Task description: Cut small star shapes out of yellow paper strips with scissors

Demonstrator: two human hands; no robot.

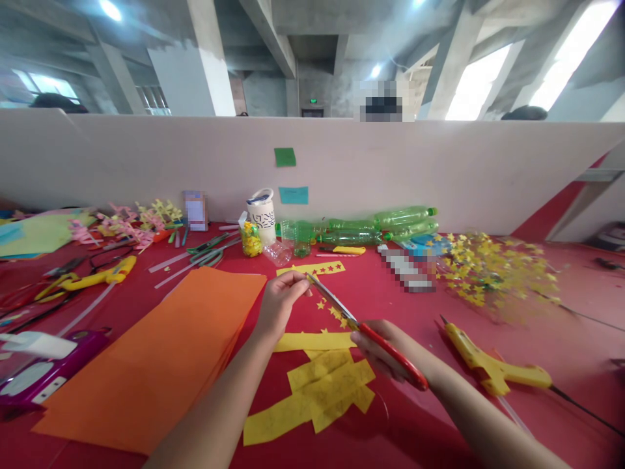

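Observation:
My right hand [390,348] grips a pair of scissors [336,301] by their red handles, the blades reaching up and left. At the blade tips my left hand [283,303] pinches a small piece of yellow paper, mostly hidden by the fingers. Small yellow stars [336,314] lie on the red table just below the blades. Beyond my hands rests a yellow strip [327,268] with a row of star-shaped holes. Nearer to me, a yellow strip [317,342] lies flat above a loose pile of yellow paper pieces [322,389].
Left of my forearm is a stack of orange paper [161,352]. A yellow glue gun [493,361] with a cord lies at right, near a spray of yellow stars [493,270]. Green plastic bottles [356,236] and a white cup [262,218] stand or lie by the partition [390,169].

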